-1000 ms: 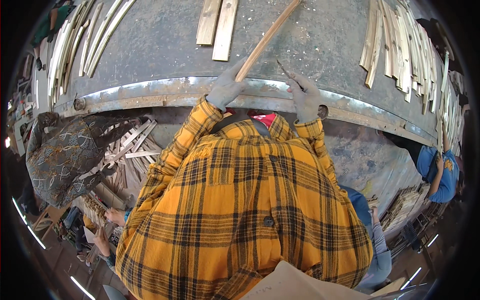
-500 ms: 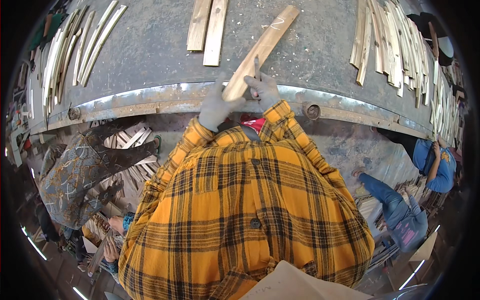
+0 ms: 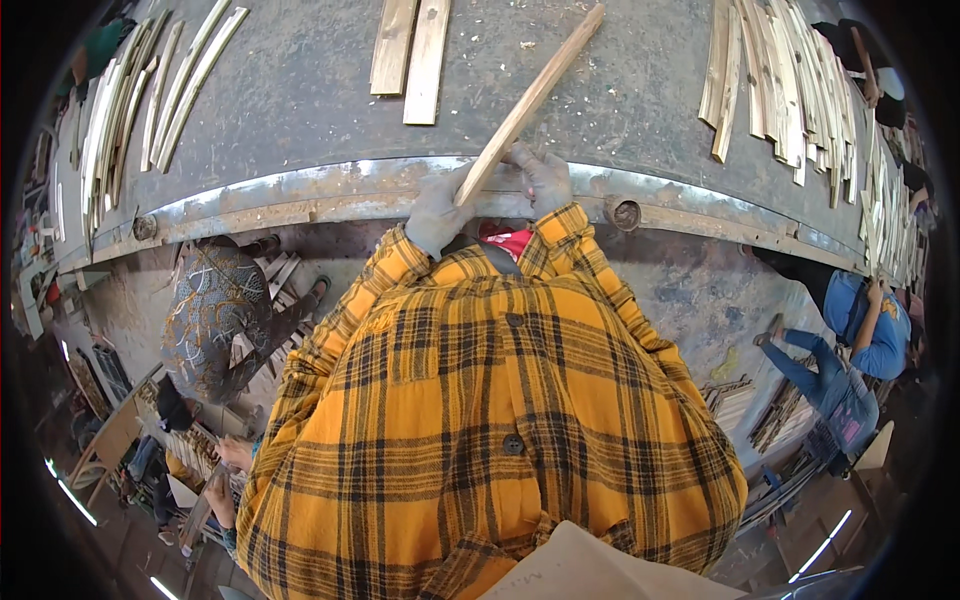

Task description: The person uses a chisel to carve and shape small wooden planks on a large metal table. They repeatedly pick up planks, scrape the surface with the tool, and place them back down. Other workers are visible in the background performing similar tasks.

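Observation:
A long narrow wooden board (image 3: 525, 105) stands tilted on its edge, slanting from my hands up and away to the right over the table. My left hand (image 3: 437, 210), in a grey glove, is closed around its near end. Just right of the board, my right hand (image 3: 543, 182), also grey-gloved, has its fingers curled close to the board's side. What those fingers hold is hidden. Two flat boards (image 3: 424, 70) lie beyond, left of the one I hold.
The dark table (image 3: 300, 110) has a worn metal front edge (image 3: 330, 185) and scattered wood chips. Slat rows lie at the left (image 3: 115, 120) and right (image 3: 790, 90). A patterned-clothed person (image 3: 215, 320) bends at the left; people in blue (image 3: 868, 318) are at the right.
The board has turned from its broad marked face onto its narrow edge. The thin dark pen-like thing in my right hand is no longer visible. The person at the left has shifted.

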A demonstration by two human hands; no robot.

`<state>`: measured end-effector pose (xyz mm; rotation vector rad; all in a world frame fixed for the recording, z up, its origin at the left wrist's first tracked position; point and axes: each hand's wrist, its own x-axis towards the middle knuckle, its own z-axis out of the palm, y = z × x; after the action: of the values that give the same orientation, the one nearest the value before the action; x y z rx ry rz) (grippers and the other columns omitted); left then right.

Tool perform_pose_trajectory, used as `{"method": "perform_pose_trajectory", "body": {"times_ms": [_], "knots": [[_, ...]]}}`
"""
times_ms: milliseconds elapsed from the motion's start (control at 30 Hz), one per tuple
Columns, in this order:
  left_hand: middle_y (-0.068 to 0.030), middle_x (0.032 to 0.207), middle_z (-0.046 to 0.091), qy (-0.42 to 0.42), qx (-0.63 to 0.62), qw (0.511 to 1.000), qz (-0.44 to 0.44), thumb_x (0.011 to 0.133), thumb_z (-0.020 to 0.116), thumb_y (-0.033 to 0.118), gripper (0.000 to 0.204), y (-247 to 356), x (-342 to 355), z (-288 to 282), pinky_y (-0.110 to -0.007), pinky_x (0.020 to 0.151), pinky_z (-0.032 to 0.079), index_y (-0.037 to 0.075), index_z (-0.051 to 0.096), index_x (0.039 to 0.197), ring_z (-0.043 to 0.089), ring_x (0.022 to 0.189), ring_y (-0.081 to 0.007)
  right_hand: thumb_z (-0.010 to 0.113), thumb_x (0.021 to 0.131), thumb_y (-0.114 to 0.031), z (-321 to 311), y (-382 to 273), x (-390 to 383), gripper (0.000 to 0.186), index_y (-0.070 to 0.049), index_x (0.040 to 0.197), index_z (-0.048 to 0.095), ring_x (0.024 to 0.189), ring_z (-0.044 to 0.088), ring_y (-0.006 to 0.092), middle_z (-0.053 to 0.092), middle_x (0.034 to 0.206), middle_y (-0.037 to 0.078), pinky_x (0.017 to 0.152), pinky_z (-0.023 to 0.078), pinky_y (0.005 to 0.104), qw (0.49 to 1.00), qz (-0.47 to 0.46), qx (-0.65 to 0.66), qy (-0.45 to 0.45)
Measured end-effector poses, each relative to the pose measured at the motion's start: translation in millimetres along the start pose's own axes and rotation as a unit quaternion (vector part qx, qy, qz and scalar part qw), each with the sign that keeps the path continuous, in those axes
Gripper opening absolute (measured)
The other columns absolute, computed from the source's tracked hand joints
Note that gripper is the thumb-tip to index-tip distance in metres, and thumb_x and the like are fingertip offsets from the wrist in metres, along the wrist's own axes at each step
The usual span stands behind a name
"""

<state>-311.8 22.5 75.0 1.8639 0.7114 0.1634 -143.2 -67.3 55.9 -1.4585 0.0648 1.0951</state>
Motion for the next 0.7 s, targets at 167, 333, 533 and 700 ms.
{"method": "perform_pose_trajectory", "body": {"times_ms": [167, 333, 533, 700], "knots": [[-0.0254, 0.107, 0.057, -0.037, 0.058, 0.998, -0.003, 0.075, 0.065, 0.015, 0.073, 8, 1, 3, -0.046, 0.087, 0.047, 0.013, 0.041, 0.144, 0.058, 0.099, -0.0423, 0.073, 0.086, -0.019, 15, 0, -2, 0.024, -0.001, 0.098, 0.063, 0.04, 0.037, 0.0032, 0.062, 0.07, 0.001, 0.035, 0.026, 0.0206, 0.999, -0.033, -0.027, 0.018], [-0.0212, 0.112, 0.057, -0.106, 0.029, 0.994, 0.023, 0.075, 0.072, 0.019, 0.076, 29, 2, -12, -0.04, 0.086, 0.05, 0.011, 0.04, 0.144, 0.06, 0.099, -0.0362, 0.069, 0.088, -0.018, -12, -10, 6, 0.027, 0.0, 0.104, 0.058, 0.042, 0.039, 0.0024, 0.07, 0.094, 0.012, 0.034, 0.028, 0.018, 0.992, 0.051, 0.091, -0.074], [-0.0198, 0.111, 0.058, -0.003, 0.102, 0.989, -0.108, 0.081, 0.067, 0.021, 0.061, -5, 21, -35, -0.04, 0.081, 0.051, 0.005, 0.048, 0.136, 0.062, 0.09, -0.0323, 0.067, 0.088, -0.02, -43, -41, 3, 0.037, 0.004, 0.111, 0.053, 0.045, 0.038, -0.0008, 0.067, 0.105, 0.017, 0.037, 0.034, 0.0134, 0.976, 0.019, 0.162, -0.146], [-0.0207, 0.111, 0.055, 0.225, 0.316, 0.918, -0.085, 0.081, 0.069, 0.034, 0.06, -48, 72, -41, -0.046, 0.087, 0.048, 0.006, 0.05, 0.131, 0.056, 0.104, -0.0354, 0.071, 0.077, -0.017, -99, -131, 17, 0.032, 0.003, 0.1, 0.06, 0.057, 0.054, 0.0127, 0.059, 0.079, 0.007, 0.05, 0.049, 0.0268, 0.993, -0.07, 0.048, 0.084]]}}
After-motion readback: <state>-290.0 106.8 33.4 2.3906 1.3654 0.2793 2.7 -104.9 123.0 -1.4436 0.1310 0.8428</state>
